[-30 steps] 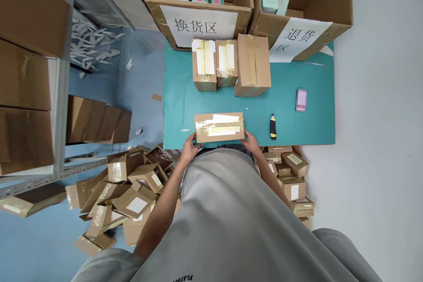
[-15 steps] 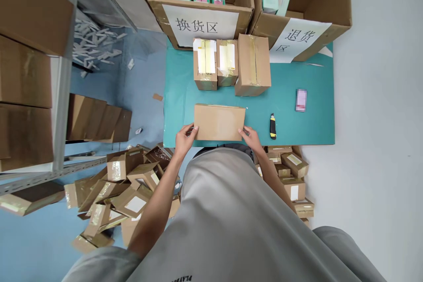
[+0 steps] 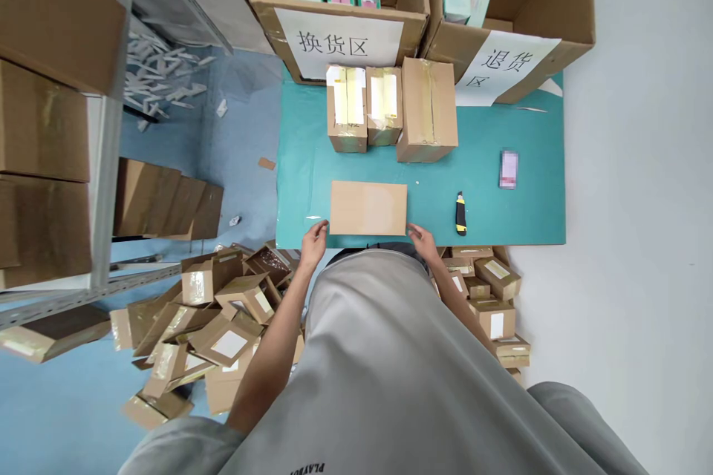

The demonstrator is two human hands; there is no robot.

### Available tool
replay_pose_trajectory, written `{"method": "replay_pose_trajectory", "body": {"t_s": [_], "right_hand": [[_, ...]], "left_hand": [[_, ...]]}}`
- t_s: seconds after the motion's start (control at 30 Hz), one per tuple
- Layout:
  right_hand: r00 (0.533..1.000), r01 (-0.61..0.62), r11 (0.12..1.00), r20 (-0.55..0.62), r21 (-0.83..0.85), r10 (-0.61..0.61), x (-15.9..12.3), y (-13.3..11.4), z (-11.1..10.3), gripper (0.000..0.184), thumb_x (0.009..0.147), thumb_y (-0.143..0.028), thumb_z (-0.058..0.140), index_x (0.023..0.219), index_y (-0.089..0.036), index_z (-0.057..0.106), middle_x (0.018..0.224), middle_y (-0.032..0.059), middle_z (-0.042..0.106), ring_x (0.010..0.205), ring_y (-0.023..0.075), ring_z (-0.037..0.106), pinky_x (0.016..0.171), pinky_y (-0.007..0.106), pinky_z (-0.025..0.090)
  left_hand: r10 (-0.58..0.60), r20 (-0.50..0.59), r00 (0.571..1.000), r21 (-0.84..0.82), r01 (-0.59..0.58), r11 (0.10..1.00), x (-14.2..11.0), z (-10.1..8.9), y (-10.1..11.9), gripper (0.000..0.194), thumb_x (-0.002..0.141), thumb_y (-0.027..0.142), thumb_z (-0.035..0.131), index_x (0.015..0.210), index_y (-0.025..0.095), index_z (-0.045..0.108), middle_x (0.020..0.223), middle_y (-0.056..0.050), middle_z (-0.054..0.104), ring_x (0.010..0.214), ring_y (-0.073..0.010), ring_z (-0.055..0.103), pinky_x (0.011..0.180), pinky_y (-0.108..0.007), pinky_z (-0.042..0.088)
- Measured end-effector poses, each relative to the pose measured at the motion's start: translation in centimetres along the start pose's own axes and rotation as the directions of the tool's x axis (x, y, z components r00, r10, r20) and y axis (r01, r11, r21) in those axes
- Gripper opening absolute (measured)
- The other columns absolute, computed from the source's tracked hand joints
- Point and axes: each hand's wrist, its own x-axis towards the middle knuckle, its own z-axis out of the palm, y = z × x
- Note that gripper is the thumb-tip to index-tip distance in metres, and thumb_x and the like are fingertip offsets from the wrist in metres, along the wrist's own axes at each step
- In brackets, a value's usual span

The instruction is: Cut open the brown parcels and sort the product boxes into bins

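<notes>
A plain brown cardboard box [image 3: 368, 208] lies flat near the front edge of the teal-topped table [image 3: 301, 163], its upper face free of tape and labels. Beside its left end is my left hand [image 3: 315, 240], fingers loosely bent, with the fingertips close to the box's side. My right hand [image 3: 423, 241] is at the opposite end, its fingers slightly apart and just off the cardboard. Neither hand grips the box. To the right of my right hand lies a black and yellow utility knife [image 3: 460, 215].
Three taped cartons [image 3: 427, 107] stand behind the box. Two large labelled bins [image 3: 261, 15] with green-and-white packages line the back. A phone-like object [image 3: 508, 168] lies at right. Discarded boxes [image 3: 228, 341] cover the floor at left; a metal shelf [image 3: 103, 185] stands there.
The box has gone from raised and tilted between my hands to lying flat on the table. Both hands have let go and drawn back slightly toward me.
</notes>
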Motion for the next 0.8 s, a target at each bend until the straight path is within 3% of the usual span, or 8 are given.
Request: {"method": "replay_pose_trajectory", "body": {"t_s": [0.07, 0.17, 0.37, 0.53, 0.67, 0.8], "right_hand": [[0.999, -0.012, 1.000, 0.040, -0.010, 0.012, -0.4, 0.2, 0.5, 0.043, 0.088, -0.050, 0.077, 0.118, -0.022, 0.087, 0.130, 0.0125, 0.086, 0.120, 0.0348, 0.081, 0.119, 0.059, 0.058], [0.995, 0.040, 0.999, 0.088, -0.003, -0.039, -0.7, 0.0, 1.0, 0.039, 0.084, -0.045, 0.079, 0.113, -0.021, 0.088, 0.130, 0.0121, 0.086, 0.123, 0.0345, 0.079, 0.120, 0.056, 0.057], [0.994, 0.113, 0.993, -0.011, 0.044, -0.113, -0.4, -2.7, 0.0, 0.053, 0.084, -0.066, 0.080, 0.108, -0.019, 0.089, 0.125, 0.0137, 0.083, 0.114, 0.0341, 0.077, 0.104, 0.049, 0.066], [0.959, 0.236, 0.969, -0.144, -0.077, -0.245, 0.0, -7.2, -1.6, 0.054, 0.098, -0.068, 0.071, 0.116, -0.021, 0.092, 0.108, 0.0106, 0.082, 0.102, 0.0297, 0.075, 0.100, 0.044, 0.063], [0.954, 0.256, 0.960, -0.131, -0.111, -0.269, -0.2, -8.9, -1.8, 0.053, 0.099, -0.066, 0.071, 0.112, -0.020, 0.093, 0.103, 0.0103, 0.084, 0.094, 0.0286, 0.076, 0.093, 0.041, 0.064], [0.966, 0.208, 0.966, -0.120, -0.156, -0.228, 0.0, -8.0, -0.8, 0.057, 0.098, -0.069, 0.067, 0.106, -0.018, 0.093, 0.098, 0.0112, 0.085, 0.091, 0.0296, 0.079, 0.089, 0.040, 0.063]], "left_hand": [[-0.046, 0.013, 0.999, 0.012, 0.046, 0.999, -0.5, -0.1, -0.2, 0.041, 0.092, 0.045, 0.068, 0.120, 0.018, 0.082, 0.132, -0.018, 0.082, 0.130, -0.0356, 0.075, 0.121, -0.058, 0.056], [-0.087, 0.025, 0.996, -0.003, 0.087, 0.996, -1.0, 0.1, 0.3, 0.038, 0.084, 0.035, 0.072, 0.116, 0.018, 0.083, 0.133, -0.017, 0.080, 0.128, -0.0362, 0.076, 0.119, -0.057, 0.059], [0.049, -0.010, 0.999, -0.045, -0.050, 0.998, -0.6, -0.5, 3.1, 0.048, 0.087, 0.054, 0.075, 0.114, 0.016, 0.083, 0.123, -0.016, 0.079, 0.116, -0.0319, 0.077, 0.110, -0.049, 0.064], [0.169, -0.091, 0.981, 0.032, -0.166, 0.986, 0.3, -1.4, 7.2, 0.054, 0.095, 0.065, 0.070, 0.112, 0.017, 0.088, 0.105, -0.011, 0.078, 0.106, -0.0293, 0.073, 0.101, -0.043, 0.064], [0.164, -0.129, 0.978, 0.112, -0.150, 0.982, 0.0, -1.9, 8.8, 0.048, 0.101, 0.059, 0.068, 0.111, 0.018, 0.090, 0.097, -0.009, 0.079, 0.100, -0.0283, 0.072, 0.098, -0.040, 0.061], [0.070, -0.120, 0.990, 0.196, -0.045, 0.980, -0.5, -1.9, 9.0, 0.040, 0.103, 0.048, 0.066, 0.112, 0.017, 0.089, 0.105, -0.009, 0.084, 0.102, -0.0272, 0.075, 0.098, -0.037, 0.059]]}}
